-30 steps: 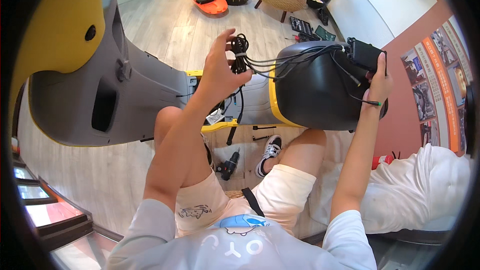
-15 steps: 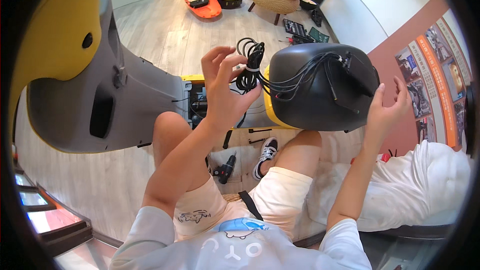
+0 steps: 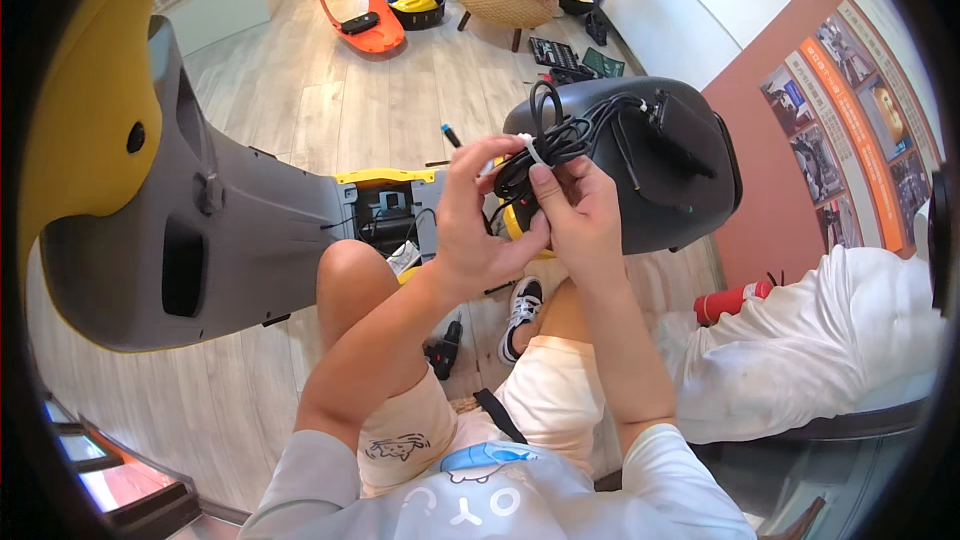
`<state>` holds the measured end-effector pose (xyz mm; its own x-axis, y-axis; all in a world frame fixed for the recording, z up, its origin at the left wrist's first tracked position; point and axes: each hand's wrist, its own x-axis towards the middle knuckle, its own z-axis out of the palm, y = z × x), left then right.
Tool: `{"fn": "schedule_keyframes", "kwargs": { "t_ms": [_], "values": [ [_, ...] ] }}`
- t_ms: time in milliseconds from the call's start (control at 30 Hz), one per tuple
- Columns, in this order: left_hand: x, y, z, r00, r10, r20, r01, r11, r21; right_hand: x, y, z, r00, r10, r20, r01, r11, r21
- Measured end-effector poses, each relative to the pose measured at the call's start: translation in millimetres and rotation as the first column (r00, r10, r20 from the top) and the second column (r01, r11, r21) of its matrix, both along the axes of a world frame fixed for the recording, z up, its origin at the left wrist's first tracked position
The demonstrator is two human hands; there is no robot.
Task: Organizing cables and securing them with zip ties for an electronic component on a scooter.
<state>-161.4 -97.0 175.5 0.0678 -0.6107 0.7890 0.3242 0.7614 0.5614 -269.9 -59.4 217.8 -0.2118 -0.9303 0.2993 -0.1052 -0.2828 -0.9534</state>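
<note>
A coiled bundle of black cables, bound by a white cable tie, is held up in front of me. My left hand has its fingers closed at the left side of the coil, by the tie. My right hand pinches the bundle from the right, its thumb pressed just below the tie. From the coil the cables run right across a black scooter seat to a flat black part lying on it. Fingertips behind the bundle are partly hidden.
The scooter's grey and yellow body lies to the left, with an open compartment in the middle. A power drill rests on the floor by my foot. At right are a red fire extinguisher and white cloth; tools lie beyond.
My right hand has come left from beside the seat and taken hold of the bundle. My left hand and the coil have shifted slightly right and down. The view has turned a little.
</note>
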Motion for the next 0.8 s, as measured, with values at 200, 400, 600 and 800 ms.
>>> {"fn": "schedule_keyframes", "kwargs": {
  "t_ms": [200,400,600,800],
  "values": [
    [24,0,10,0.996,-0.023,0.081,0.006,0.979,0.202,-10,8,-2,0.987,0.159,0.027,-0.159,0.987,0.000],
    [39,-15,16,0.934,-0.358,-0.024,0.321,0.804,0.500,-7,10,-8,0.983,0.183,0.026,-0.183,0.983,-0.015],
    [45,-15,20,0.906,-0.420,0.049,0.344,0.801,0.490,-8,12,-3,0.965,0.253,0.068,-0.253,0.967,-0.015],
    [44,-18,18,0.880,-0.474,0.023,0.392,0.754,0.528,-12,9,-4,0.960,0.248,0.127,-0.249,0.968,-0.008]
  ]
}}
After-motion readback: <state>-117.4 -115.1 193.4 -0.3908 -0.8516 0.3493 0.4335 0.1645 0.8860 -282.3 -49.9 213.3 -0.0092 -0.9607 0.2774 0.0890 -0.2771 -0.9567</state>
